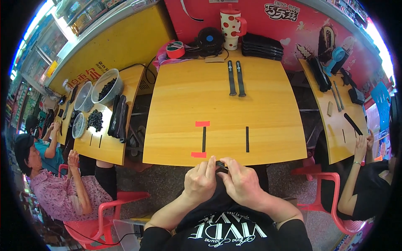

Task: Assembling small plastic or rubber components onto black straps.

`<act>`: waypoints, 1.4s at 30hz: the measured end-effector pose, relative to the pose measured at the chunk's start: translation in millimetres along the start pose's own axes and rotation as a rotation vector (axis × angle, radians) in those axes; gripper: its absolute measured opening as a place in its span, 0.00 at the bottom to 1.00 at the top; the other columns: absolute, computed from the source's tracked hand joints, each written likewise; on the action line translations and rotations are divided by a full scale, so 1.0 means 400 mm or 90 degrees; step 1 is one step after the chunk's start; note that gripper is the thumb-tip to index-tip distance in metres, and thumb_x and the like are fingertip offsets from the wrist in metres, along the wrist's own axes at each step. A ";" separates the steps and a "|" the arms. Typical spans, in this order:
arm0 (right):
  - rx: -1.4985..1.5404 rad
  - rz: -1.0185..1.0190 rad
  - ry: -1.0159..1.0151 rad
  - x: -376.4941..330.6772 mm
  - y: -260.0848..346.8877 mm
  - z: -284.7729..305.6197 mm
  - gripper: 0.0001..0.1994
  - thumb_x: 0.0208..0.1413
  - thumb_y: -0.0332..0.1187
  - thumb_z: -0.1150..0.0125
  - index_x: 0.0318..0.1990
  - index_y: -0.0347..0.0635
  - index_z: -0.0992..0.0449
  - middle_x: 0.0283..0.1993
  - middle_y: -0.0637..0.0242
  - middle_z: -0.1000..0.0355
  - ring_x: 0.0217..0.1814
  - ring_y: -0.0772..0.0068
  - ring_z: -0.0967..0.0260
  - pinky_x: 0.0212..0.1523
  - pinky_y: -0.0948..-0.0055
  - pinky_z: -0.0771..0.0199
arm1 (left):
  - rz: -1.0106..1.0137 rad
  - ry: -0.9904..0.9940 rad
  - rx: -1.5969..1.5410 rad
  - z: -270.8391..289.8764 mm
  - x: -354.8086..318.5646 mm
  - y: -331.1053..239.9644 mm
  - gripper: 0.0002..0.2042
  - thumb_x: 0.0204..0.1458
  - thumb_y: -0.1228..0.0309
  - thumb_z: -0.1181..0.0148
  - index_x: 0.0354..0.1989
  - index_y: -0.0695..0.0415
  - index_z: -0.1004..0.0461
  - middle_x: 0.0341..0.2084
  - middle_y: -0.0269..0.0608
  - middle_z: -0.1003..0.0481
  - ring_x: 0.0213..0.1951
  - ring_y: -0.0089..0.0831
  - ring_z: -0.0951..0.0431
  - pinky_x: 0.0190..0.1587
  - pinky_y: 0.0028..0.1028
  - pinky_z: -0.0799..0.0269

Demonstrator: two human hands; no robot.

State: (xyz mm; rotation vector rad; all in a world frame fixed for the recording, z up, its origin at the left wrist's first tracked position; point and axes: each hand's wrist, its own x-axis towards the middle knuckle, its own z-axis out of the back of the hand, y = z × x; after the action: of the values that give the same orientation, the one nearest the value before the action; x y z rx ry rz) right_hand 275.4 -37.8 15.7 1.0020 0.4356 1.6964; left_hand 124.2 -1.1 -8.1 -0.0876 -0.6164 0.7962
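Both of my hands meet just below the near edge of the yellow table (259, 108). My left hand (200, 180) and my right hand (240, 180) pinch a small black object (221, 169) between their fingertips; most of it is hidden by my fingers. On the table just beyond lie two red tape marks (202, 124) and two black strips (247, 139). Two long black straps (235, 78) lie side by side farther back.
At the back stand a polka-dot mug (230, 28), a small black fan (209, 40), a red tape roll (175, 50) and stacked black trays (262, 46). Side tables (106, 144) left and right hold bowls and black parts. Seated people and red chairs (324, 196) flank me.
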 end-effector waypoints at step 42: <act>0.133 -0.075 -0.112 -0.003 -0.025 0.019 0.08 0.54 0.22 0.39 0.40 0.37 0.30 0.26 0.58 0.30 0.24 0.59 0.28 0.24 0.68 0.31 | 0.400 -0.046 -0.700 -0.017 -0.001 0.011 0.08 0.58 0.74 0.45 0.42 0.66 0.26 0.25 0.41 0.24 0.21 0.19 0.27 0.23 0.19 0.31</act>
State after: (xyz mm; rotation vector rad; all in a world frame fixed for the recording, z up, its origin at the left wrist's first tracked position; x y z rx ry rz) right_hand 287.5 -36.6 12.8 1.2422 0.5515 1.4651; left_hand 125.1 2.7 -15.2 -1.3130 -1.0624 0.9751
